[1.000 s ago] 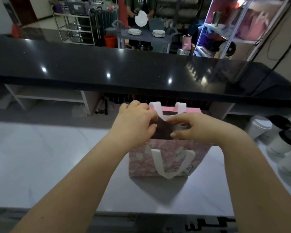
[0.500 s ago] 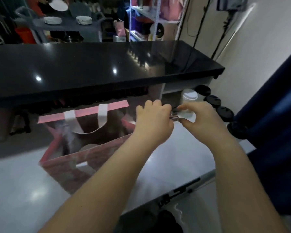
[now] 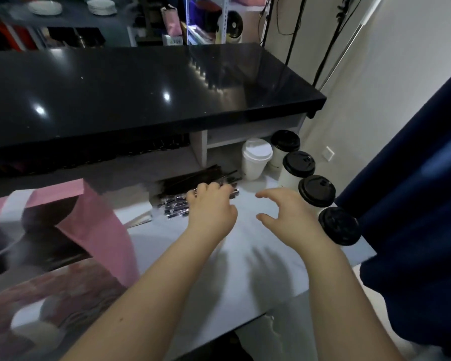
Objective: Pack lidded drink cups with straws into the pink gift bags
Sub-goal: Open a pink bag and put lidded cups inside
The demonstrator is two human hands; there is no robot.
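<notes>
Left hand (image 3: pixel 211 212) curls its fingers over crinkly plastic-wrapped black straws (image 3: pixel 175 207), grip hidden; right hand (image 3: pixel 289 220) spreads its fingers apart above the smooth white surface (image 3: pixel 245 272), near its right edge.

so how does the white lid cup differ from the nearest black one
The white-lidded cup has a white lid, the black-lidded cup a black one. The white-lidded cup stands further back by the straws; the black-lidded cup at the table's right edge. Both stand upright.

no legible text or numbers found. one small white label (image 3: pixel 176 41), behind the glossy black counter (image 3: pixel 141 87), carries dark print too blurred to read.
</notes>
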